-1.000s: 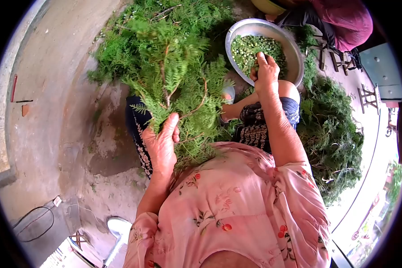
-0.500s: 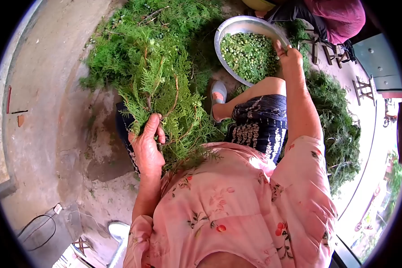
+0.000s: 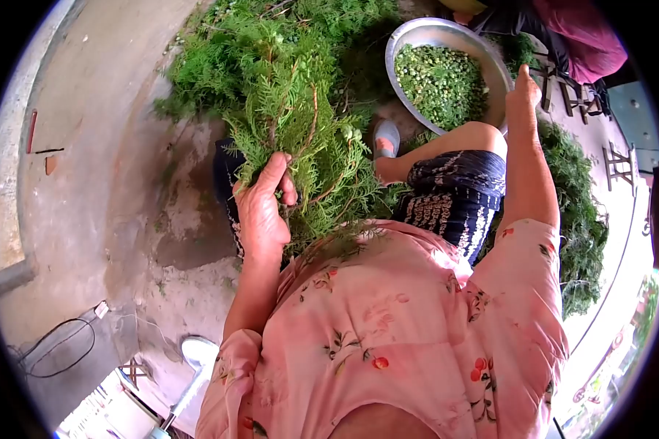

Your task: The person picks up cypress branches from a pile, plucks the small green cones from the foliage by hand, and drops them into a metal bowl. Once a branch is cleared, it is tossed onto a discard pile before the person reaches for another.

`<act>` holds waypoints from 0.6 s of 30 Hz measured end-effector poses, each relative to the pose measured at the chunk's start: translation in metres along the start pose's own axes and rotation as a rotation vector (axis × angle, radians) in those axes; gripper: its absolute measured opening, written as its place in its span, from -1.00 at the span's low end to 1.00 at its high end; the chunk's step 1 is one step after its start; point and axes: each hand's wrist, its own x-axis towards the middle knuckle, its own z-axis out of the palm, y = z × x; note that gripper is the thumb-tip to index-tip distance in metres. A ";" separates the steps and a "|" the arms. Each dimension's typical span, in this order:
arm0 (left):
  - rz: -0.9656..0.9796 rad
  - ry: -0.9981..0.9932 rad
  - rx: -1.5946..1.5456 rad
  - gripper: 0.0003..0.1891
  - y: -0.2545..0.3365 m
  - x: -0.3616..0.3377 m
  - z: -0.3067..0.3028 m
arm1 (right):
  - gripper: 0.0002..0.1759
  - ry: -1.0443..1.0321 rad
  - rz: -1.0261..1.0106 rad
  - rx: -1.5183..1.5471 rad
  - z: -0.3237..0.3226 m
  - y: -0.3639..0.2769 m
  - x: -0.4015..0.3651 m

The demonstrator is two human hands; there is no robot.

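A leafy green conifer branch (image 3: pixel 311 139) with scale-like sprays and a few pale cones lies across my lap. My left hand (image 3: pixel 265 208) is closed around its stems, thumb on top. My right hand (image 3: pixel 524 95) is raised at the right rim of a wide metal basin (image 3: pixel 417 31). One digit of it points up, the other fingers are mostly hidden, and nothing shows in its grip. Many small green cones (image 3: pixel 441 84), mixed with bits of foliage, lie in the basin.
A heap of cut branches (image 3: pixel 212 80) spreads ahead on the floor. More greenery (image 3: pixel 575 212) lies to the right, near small wooden stools (image 3: pixel 617 167). Another person's pink clothing (image 3: pixel 582 40) shows at upper right. A dark cable (image 3: pixel 58 351) lies at lower left.
My right hand has moved from over the basin's inside to its right rim, and its fingers no longer reach inward. My left hand keeps its grip. The whole view has shifted slightly.
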 end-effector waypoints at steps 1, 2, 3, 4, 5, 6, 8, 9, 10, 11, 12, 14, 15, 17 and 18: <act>-0.011 -0.006 -0.009 -0.72 0.000 0.000 0.000 | -0.46 -0.006 0.022 0.428 0.004 -0.004 -0.001; -0.022 -0.015 -0.018 -0.72 -0.001 0.000 0.000 | -0.58 -0.010 0.045 0.856 -0.003 -0.017 -0.009; -0.023 -0.016 -0.018 -0.72 -0.001 0.002 -0.001 | -0.69 -0.013 0.070 1.283 -0.011 -0.031 -0.019; -0.051 -0.015 -0.033 -0.72 -0.002 0.003 -0.002 | -0.71 -0.127 -0.025 1.378 -0.029 -0.052 -0.042; -0.080 -0.015 -0.048 -0.72 -0.002 0.004 -0.002 | -0.72 -0.242 -0.122 1.469 -0.055 -0.076 -0.075; -0.075 -0.003 -0.045 -0.73 -0.001 0.004 -0.001 | -0.61 -0.325 -0.268 1.291 -0.083 -0.096 -0.108; -0.084 -0.021 -0.051 -0.73 -0.002 0.004 -0.001 | -0.42 -0.745 -0.421 1.346 -0.091 -0.125 -0.144; -0.090 -0.037 -0.061 -0.74 -0.003 0.005 -0.002 | -0.32 -0.861 -0.517 1.440 -0.082 -0.138 -0.162; -0.091 -0.039 -0.058 -0.74 -0.003 0.004 -0.002 | -0.30 -1.023 -0.576 1.405 -0.074 -0.148 -0.175; -0.085 -0.053 -0.051 -0.74 -0.004 0.005 -0.003 | -0.30 -1.015 -0.799 1.395 -0.097 -0.152 -0.191; -0.078 -0.065 -0.044 -0.75 -0.004 0.005 -0.003 | -0.33 -0.787 -0.866 1.363 -0.096 -0.163 -0.206; -0.063 -0.045 -0.045 -0.74 -0.003 0.003 -0.002 | -0.51 -1.003 -0.835 1.381 -0.101 -0.166 -0.212; -0.050 -0.030 -0.047 -0.74 -0.002 0.002 -0.002 | -0.52 -0.947 -0.881 1.433 -0.098 -0.170 -0.216; -0.052 -0.038 -0.051 -0.74 -0.003 0.004 -0.007 | -0.59 -0.941 -0.856 1.360 -0.101 -0.171 -0.219; -0.054 -0.047 -0.053 -0.75 -0.004 0.004 -0.009 | -0.61 -0.843 -0.748 1.403 -0.102 -0.171 -0.221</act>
